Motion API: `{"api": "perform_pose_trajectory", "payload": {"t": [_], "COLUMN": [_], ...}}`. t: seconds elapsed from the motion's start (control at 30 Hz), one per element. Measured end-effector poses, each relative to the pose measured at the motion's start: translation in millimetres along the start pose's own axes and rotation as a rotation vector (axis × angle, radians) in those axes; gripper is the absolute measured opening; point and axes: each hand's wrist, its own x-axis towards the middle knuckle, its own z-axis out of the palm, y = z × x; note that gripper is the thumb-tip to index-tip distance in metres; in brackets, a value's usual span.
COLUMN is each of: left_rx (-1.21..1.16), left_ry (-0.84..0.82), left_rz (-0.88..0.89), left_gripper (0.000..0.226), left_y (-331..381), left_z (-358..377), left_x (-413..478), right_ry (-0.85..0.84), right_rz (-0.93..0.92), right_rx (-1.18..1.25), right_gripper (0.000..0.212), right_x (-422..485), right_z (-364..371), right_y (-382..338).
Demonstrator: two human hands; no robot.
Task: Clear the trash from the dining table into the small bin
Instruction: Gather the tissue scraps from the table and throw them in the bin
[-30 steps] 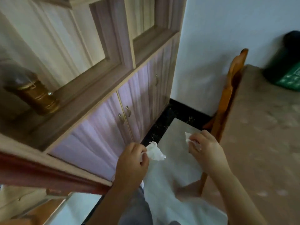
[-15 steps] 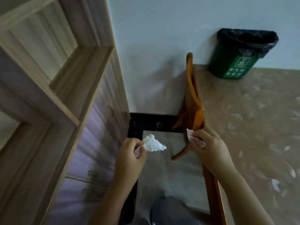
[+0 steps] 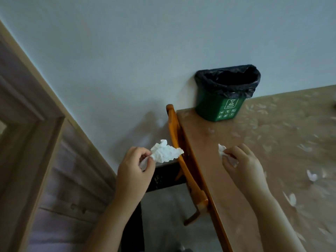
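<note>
A small green bin (image 3: 222,104) with a black liner stands on the dining table (image 3: 272,142) at its far corner against the wall. My left hand (image 3: 134,170) pinches a crumpled white tissue (image 3: 166,151) in the air left of the table, over the floor. My right hand (image 3: 243,164) is closed on a smaller white paper scrap (image 3: 222,149) above the table's near left part. Both hands are in front of the bin and below it in the picture.
An orange wooden chair (image 3: 183,164) is pushed against the table's left edge. A wooden cabinet (image 3: 36,142) with doors fills the left side. A white scrap (image 3: 311,176) lies on the patterned tablecloth at right. The pale wall runs behind the bin.
The view has swung right from the cabinet to the table and bin. Both hands, still holding their papers, have moved over toward the table; the right hand is now above it.
</note>
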Motion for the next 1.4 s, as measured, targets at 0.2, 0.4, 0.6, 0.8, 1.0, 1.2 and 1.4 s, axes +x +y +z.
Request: {"api": "perform_pose_trajectory", "payload": {"t": [0.2, 0.4, 0.6, 0.8, 1.0, 1.2, 1.4], "left_rx": [-0.06, -0.153, -0.26, -0.352, -0.396, -0.399, -0.463], "left_ry": [-0.09, -0.179, -0.285, -0.358, -0.336, -0.357, -0.347], "left_rz": [0.069, 0.107, 0.19, 0.238, 0.237, 0.279, 0.355], "left_gripper": [0.011, 0.014, 0.016, 0.018, 0.014, 0.015, 0.01], "left_y": [-20, -48, -73, -75, -77, -53, -17], "left_z": [39, 74, 110, 150, 177, 193, 222], "left_x": [69, 163, 258, 301, 321, 337, 354], "right_ry": [0.035, 0.114, 0.239, 0.225, 0.19, 0.139, 0.288], "right_rz": [0.06, 0.143, 0.234, 0.298, 0.362, 0.38, 0.466], "right_rx": [-0.028, -0.099, -0.158, -0.209, -0.203, -0.232, -0.326], "right_gripper": [0.009, 0.005, 0.007, 0.004, 0.011, 0.024, 0.019], "right_x": [60, 139, 222, 281, 340, 332, 275], "right_z": [20, 45, 61, 66, 75, 80, 68], "right_y": [11, 15, 30, 44, 69, 83, 82]}}
